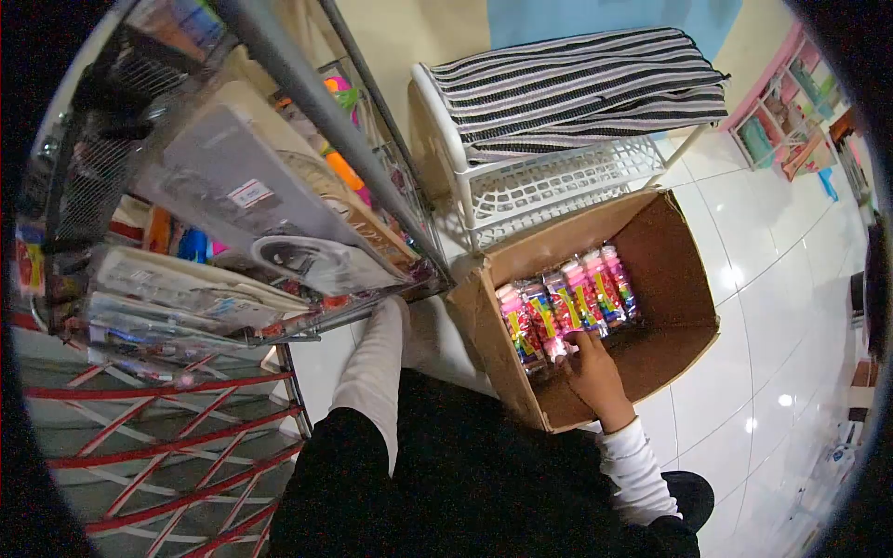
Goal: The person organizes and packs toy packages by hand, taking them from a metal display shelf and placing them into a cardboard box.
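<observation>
My right hand (595, 377) reaches into an open brown cardboard box (521, 391). Its fingers are bent and closed on the near end of a colourful packet (561, 312), which lies in a row with several similar packets in clear wrapping. These have pink and white tops and red and yellow labels. The row lies across the left and middle of the box. My left hand is not visible; a white-covered limb (372, 358) extends from the black clothing towards the rack, and its end shows no fingers.
On the left stands a metal rack (326, 102) with packaged goods. Behind the box is a white plastic shelf (563, 181) topped by a striped cloth (577, 88). White floor tiles (781, 325) extend right, and a pink-framed rack (767, 112) stands at the upper right.
</observation>
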The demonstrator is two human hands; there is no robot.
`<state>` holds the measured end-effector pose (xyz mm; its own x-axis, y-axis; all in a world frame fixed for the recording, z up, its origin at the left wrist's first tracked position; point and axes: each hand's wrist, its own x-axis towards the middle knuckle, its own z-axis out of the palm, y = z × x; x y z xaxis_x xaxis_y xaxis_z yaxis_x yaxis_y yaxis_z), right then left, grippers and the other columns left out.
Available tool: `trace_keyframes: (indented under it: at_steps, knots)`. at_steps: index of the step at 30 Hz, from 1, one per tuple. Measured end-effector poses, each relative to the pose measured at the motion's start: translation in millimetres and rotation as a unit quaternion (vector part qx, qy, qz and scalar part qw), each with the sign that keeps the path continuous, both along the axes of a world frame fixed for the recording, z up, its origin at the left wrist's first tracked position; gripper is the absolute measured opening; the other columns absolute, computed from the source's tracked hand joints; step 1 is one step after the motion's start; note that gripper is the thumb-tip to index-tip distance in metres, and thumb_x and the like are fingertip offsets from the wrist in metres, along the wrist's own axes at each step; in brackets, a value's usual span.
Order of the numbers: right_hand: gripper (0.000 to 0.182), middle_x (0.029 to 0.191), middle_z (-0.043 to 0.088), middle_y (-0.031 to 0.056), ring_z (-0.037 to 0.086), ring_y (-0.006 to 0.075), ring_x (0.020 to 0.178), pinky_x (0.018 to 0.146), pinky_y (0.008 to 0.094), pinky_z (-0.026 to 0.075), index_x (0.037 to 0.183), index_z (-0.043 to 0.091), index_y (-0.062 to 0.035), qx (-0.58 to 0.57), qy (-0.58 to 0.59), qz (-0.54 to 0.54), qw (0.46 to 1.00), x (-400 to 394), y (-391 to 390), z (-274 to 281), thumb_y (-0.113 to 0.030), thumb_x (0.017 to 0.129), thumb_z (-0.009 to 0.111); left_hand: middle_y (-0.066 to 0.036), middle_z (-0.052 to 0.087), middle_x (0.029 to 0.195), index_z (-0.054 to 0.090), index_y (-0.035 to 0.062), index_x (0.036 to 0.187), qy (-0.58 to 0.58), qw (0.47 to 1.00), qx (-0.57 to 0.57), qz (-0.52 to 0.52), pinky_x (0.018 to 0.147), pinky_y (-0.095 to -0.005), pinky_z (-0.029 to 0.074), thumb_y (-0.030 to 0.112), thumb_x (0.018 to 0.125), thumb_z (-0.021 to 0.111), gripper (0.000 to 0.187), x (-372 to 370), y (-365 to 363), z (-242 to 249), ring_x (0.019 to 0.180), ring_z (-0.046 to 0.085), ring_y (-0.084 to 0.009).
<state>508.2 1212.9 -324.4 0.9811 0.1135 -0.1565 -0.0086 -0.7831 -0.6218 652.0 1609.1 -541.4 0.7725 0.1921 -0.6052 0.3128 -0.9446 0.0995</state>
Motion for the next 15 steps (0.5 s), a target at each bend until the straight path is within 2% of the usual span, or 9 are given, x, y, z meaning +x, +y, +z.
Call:
trace_keyframes:
  at_steps: [5, 6, 8, 9, 11, 12, 13, 15]
  knots:
    - [0.031, 0.098, 0.055, 0.0195, 0.056, 0.0373, 0.087, 0.072, 0.0434, 0.047, 0.104, 0.051, -0.0031, 0.027, -0.017, 0.008, 0.999, -1.3, 6.0, 2.5, -0.014, 0.077, 0.064, -0.013, 0.055, 0.117, 0.049, 0.0030, 0.120, -0.032, 0.997, -0.047, -0.061, 0.093, -0.0347, 0.038, 0.024, 0.080, 0.062, 0.047, -10.4, 27.1, 9.2, 0.107, 0.051, -0.0271]
    - [0.030, 0.098, 0.054, 0.0198, 0.055, 0.0377, 0.088, 0.074, 0.0436, 0.046, 0.104, 0.051, -0.0030, 0.037, -0.041, 0.015, 0.998, -0.4, 9.6, 8.8, -0.013, 0.078, 0.063, -0.012, 0.055, 0.117, 0.049, 0.0030, 0.121, -0.049, 0.993, -0.064, -0.087, 0.093, -0.0346, 0.038, 0.023, 0.080, 0.062, 0.048, -14.1, 30.6, 7.3, 0.107, 0.051, -0.0268]
    - [0.028, 0.098, 0.054, 0.0202, 0.053, 0.0386, 0.091, 0.078, 0.0440, 0.045, 0.104, 0.051, -0.0029, 0.058, -0.087, 0.028, 0.994, 3.6, 22.2, 24.2, -0.012, 0.079, 0.061, -0.012, 0.055, 0.117, 0.049, 0.0032, 0.121, -0.107, 0.982, -0.140, -0.071, 0.093, -0.0342, 0.038, 0.023, 0.079, 0.062, 0.048, -28.9, 30.6, -0.7, 0.107, 0.051, -0.0261]
    - [0.028, 0.097, 0.054, 0.0200, 0.053, 0.0383, 0.092, 0.079, 0.0437, 0.045, 0.104, 0.051, -0.0027, 0.080, -0.104, 0.029, 0.991, 6.2, 29.3, 30.8, -0.011, 0.079, 0.060, -0.012, 0.055, 0.118, 0.049, 0.0033, 0.121, -0.140, 0.970, -0.193, -0.050, 0.093, -0.0341, 0.038, 0.023, 0.079, 0.063, 0.048, -38.5, 30.3, -6.9, 0.108, 0.051, -0.0258]
    - [0.028, 0.096, 0.053, 0.0196, 0.052, 0.0376, 0.093, 0.080, 0.0429, 0.044, 0.103, 0.051, -0.0023, 0.123, -0.136, 0.032, 0.983, 8.4, 45.9, 43.2, -0.009, 0.078, 0.060, -0.016, 0.050, 0.123, 0.042, 0.0041, 0.127, -0.170, 0.922, -0.339, 0.082, 0.097, -0.0359, 0.035, 0.031, 0.074, 0.067, 0.065, -68.8, 22.5, 13.6, 0.115, 0.046, -0.0289]
    - [0.028, 0.102, 0.054, 0.0206, 0.052, 0.0369, 0.098, 0.083, 0.0411, 0.043, 0.103, 0.052, -0.0006, 0.176, -0.077, 0.030, 0.981, 6.0, 53.9, 47.0, -0.009, 0.078, 0.061, -0.018, 0.048, 0.126, 0.038, 0.0045, 0.130, -0.184, 0.882, -0.408, 0.146, 0.099, -0.0369, 0.034, 0.036, 0.071, 0.069, 0.073, -86.2, 17.7, 23.0, 0.118, 0.044, -0.0305]
    - [0.032, 0.104, 0.054, 0.0214, 0.051, 0.0362, 0.101, 0.085, 0.0405, 0.042, 0.106, 0.050, -0.0004, 0.216, -0.020, 0.045, 0.975, 4.1, 63.4, 50.7, -0.012, 0.079, 0.062, -0.016, 0.048, 0.126, 0.037, 0.0051, 0.132, -0.165, 0.870, -0.425, 0.189, 0.099, -0.0360, 0.034, 0.035, 0.068, 0.071, 0.078, -104.2, 17.5, 28.8, 0.118, 0.044, -0.0290]
    - [0.038, 0.110, 0.053, 0.0232, 0.050, 0.0348, 0.107, 0.088, 0.0394, 0.042, 0.112, 0.048, -0.0001, 0.292, 0.095, 0.074, 0.949, 1.2, 82.5, 55.1, -0.017, 0.081, 0.062, -0.015, 0.048, 0.126, 0.035, 0.0054, 0.133, -0.125, 0.844, -0.457, 0.251, 0.099, -0.0355, 0.034, 0.034, 0.068, 0.073, 0.080, -134.1, -10.4, 117.1, 0.117, 0.045, -0.0281]
